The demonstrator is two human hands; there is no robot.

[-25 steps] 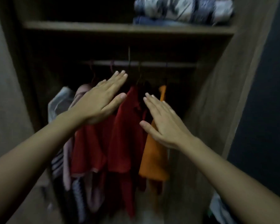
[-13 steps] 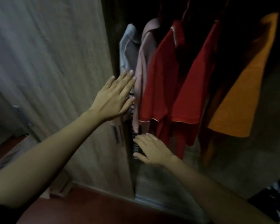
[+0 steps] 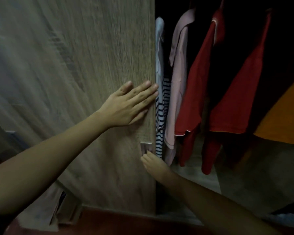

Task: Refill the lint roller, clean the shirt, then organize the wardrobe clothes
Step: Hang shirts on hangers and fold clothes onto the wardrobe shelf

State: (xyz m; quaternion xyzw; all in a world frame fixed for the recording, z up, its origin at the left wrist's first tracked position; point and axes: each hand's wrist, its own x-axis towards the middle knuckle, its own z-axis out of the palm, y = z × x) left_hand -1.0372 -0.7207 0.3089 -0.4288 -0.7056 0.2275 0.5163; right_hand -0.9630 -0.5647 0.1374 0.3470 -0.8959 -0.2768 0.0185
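The wardrobe door (image 3: 92, 65) fills the left of the view, its wood grain smeared by blur. The left hand (image 3: 127, 106) lies flat against it, fingers straight and together, the tips reaching the door's right edge. A flat palm there gives a broad push, which suits sliding or swinging the panel rather than gripping it.

Lower on the same edge is a small pale handle (image 3: 146, 147). The right hand (image 3: 153, 163) comes up from the near right and meets it. In this dim, blurred patch I cannot tell whether its fingers hook the handle or only touch it. Both hands on one panel suggests the door is being moved, probably across the opening.

Right of the door edge the clothes hang in the dark opening. A white shirt (image 3: 159, 48) is just beside the door, with a striped top (image 3: 161, 116) below it. Next come a pink shirt (image 3: 178, 82), two red shirts (image 3: 193, 99) and, far right, an orange shirt (image 3: 282, 119). They hang close together and in order, so the tidying looks largely done. The striped top sits nearest the door's edge and could catch.
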